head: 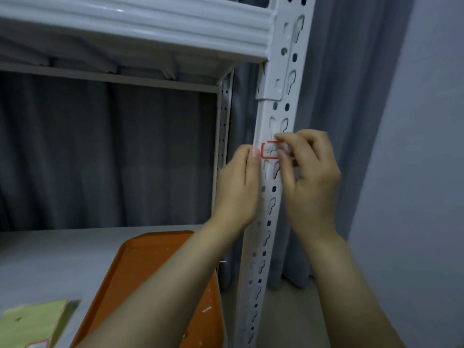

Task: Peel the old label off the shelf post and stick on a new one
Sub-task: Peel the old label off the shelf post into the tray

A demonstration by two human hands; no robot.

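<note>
Bottom left: a yellow-green sheet (32, 322) was seen lying on the lower shelf (50, 259). A red-edged patch at its bottom edge was too cut off to be identified, and it was possibly label stock kept within reach. Next to it an orange tray (140, 267) was laid on the same shelf, partly covered by the left forearm.

The left hand (238, 187) was set against the left edge of the shelf post (270, 222). Its thumb tip was pressed on the front face, touching the left border of the label (269, 151). The fingers were curled round the edge, their tips hidden behind the metal. Judged purpose: post steadied, label's left end pinned so nothing would shift.

The label, white with a red border and handwriting, was found on the post's front face, between two sets of slots. Its right end was covered by the right hand (311, 177), with index finger and thumb closed in a pinch on that end and the other fingers loosely curled. There was blur there, so whether the end was lifted off the metal could not be told. A pinch rather than a flat press suggested peeling in hand, so the task was judged early, new label not yet applied.

Right of the post, a grey curtain (339, 96) and a plain wall (426, 121) were noted
</note>
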